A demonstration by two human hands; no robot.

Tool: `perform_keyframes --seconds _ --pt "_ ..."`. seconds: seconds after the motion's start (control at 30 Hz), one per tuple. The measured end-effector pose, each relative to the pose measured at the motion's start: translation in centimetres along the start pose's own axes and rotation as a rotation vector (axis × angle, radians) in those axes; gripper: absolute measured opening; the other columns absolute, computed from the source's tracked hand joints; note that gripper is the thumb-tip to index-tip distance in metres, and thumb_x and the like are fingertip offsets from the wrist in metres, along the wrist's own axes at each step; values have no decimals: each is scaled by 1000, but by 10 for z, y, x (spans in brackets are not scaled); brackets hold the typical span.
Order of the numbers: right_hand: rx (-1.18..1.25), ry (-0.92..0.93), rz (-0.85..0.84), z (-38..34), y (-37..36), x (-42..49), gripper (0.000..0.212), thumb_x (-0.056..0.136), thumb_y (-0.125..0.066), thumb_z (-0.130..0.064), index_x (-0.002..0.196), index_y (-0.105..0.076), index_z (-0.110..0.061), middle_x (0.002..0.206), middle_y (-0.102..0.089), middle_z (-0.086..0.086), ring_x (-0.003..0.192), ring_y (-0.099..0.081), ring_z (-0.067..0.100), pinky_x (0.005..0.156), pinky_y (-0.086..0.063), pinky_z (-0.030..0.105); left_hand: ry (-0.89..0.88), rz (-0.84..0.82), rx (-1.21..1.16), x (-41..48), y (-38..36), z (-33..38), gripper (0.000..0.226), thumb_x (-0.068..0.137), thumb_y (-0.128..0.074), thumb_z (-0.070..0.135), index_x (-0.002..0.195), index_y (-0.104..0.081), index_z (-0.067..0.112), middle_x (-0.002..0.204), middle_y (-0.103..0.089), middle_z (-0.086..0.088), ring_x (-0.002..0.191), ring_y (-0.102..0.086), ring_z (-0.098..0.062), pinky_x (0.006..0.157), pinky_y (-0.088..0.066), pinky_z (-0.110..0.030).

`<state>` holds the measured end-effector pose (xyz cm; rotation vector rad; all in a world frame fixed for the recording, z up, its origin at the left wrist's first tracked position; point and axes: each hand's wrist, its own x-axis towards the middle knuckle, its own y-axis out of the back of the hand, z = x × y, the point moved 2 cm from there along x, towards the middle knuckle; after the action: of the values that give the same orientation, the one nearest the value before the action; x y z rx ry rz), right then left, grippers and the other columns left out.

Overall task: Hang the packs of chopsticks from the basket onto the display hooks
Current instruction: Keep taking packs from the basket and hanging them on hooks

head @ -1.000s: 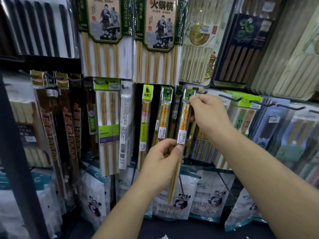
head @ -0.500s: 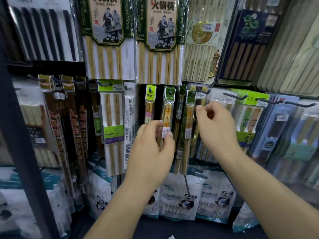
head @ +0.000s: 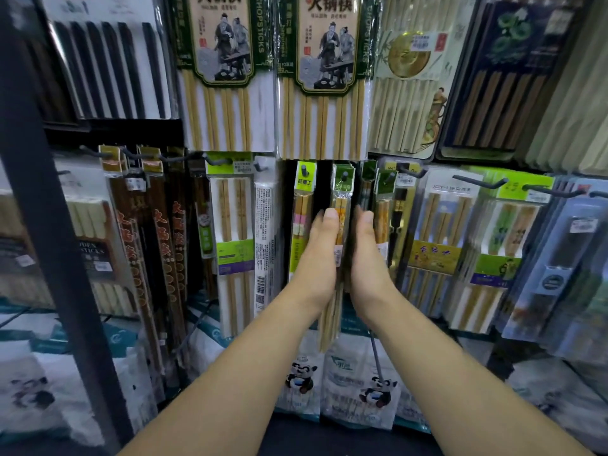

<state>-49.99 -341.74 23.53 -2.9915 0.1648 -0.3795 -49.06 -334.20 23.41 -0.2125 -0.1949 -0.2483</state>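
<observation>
Your left hand (head: 317,258) and right hand (head: 366,255), fingers straight, press either side of the chopstick pack (head: 340,225), which hangs mid-rack on its hook (head: 344,175). Likely light, slim, slippery film. Take it by the green header (head: 342,189).

Left hand (head: 319,258), right hand (head: 367,258) bare; left forearm (head: 230,373), right forearm (head: 460,373) bare to frame edge

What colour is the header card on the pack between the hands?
Green header card, best in the head view.
</observation>
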Motion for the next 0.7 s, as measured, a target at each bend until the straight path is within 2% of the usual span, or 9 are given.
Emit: perform_keyframes --seconds 0.07,0.13,0.2,0.27,0.37,0.5,0.6,0.63,0.7 --pt "8 -31 -27 9 -4 3 62 95 -26 -77 134 -62 -45 131 -68 -14 121 -59 -3 114 -40 37 6 -8 -1 3 -3 -6 67 103 -35 66 160 -34 31 154 -45 16 131 -46 12 103 -36 -17" --pt "14 -49 -39 17 -6 6 61 87 -29 -81 106 -76 -48 105 -77 -17 100 -66 -10 104 -44 34 19 -16 12 5 -4 -11 67 102 -36 66 159 -37 30 157 -48 8 140 -47 -4 112 -36 -26" --pt "26 -65 -48 19 -6 5 65 88 -30 -81 130 -66 -46 131 -68 -12 121 -59 -5 112 -41 36 24 -23 -10 5 -3 -12 67 102 -38 65 160 -36 31 159 -46 7 141 -45 -6 107 -35 -23" --pt "43 -55 -62 19 -1 7 74 92 -31 -79 152 -43 -39 154 -50 -9 138 -46 3 120 -33 38 -5 -40 -5 5 -3 -9 70 101 -40 67 161 -33 32 157 -45 15 131 -47 5 96 -36 -14" --pt "1 57 -64 10 -1 10 74 92 -29 -78 158 -28 -44 162 -33 -17 147 -32 1 122 -27 35 -101 -18 66 7 -5 2 86 88 -43 75 163 -26 34 159 -39 18 134 -40 8 106 -30 -19" --pt "5 125 -12 -4 -1 22 74 88 -32 -76 156 -30 -46 157 -41 -20 143 -36 -4 122 -29 35 -181 10 76 21 -6 16 92 81 -41 80 161 -29 37 161 -40 14 145 -39 -2 121 -32 -36" --pt "-5 124 -30 -8 -4 29 45 89 -33 -73 122 -62 -63 118 -67 -34 111 -58 -18 95 -47 17 -161 26 31 28 -4 15 87 83 -43 75 160 -33 35 161 -42 11 148 -38 -8 124 -29 -41" --pt "-7 104 -44 -12 -8 26 45 90 -32 -73 118 -65 -60 118 -69 -31 111 -60 -16 92 -49 15 -153 38 30 31 -6 14 84 86 -43 74 161 -32 36 163 -40 12 149 -35 -7 124 -26 -37" --pt "-23 44 -26 -22 -21 14 69 94 -28 -72 151 -45 -37 156 -48 -5 143 -42 6 116 -38 34 -140 42 103 38 -15 9 77 96 -34 76 163 -25 39 170 -22 15 156 -20 -10 125 -9 -31"
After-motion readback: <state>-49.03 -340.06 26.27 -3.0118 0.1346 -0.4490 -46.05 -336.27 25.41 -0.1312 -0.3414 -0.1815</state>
